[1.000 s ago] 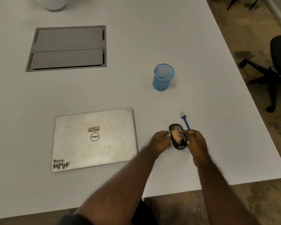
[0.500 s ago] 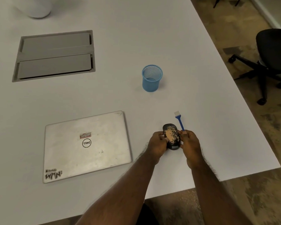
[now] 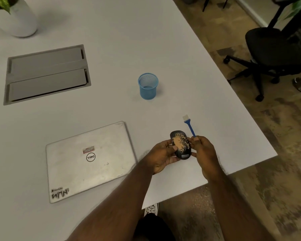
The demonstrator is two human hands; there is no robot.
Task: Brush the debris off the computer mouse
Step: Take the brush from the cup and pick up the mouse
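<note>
The person is holding the black computer mouse (image 3: 181,145) between both hands just above the near right part of the white table (image 3: 111,32), its long axis running away from the body and tilting slightly to the left at the far end. The left hand (image 3: 161,157) is cupping the mouse from its left side and underneath, fingers closed around it, while the right hand (image 3: 204,153) is pressing against its right edge and also pinching the lower end of the blue brush (image 3: 189,126). The brush handle is sticking up and away from the right hand, so the white bristles are pointing away from the mouse and sitting beyond its far end (they would have to swing back and down onto the top for any sweeping to begin). A tan patch of debris (image 3: 180,142) is lying along the middle of the mouse's top, untouched as far as I can judge. The right hand is the nearer one to the brush head, and the left looks able to steady the mouse alone. The underside of the mouse and the right fingertips are hidden, and whether the mouse is resting on the table or lifted off it is hard to make out. A closed laptop (image 3: 90,160) is lying to the left, a blue mesh cup (image 3: 148,86) farther off.
</note>
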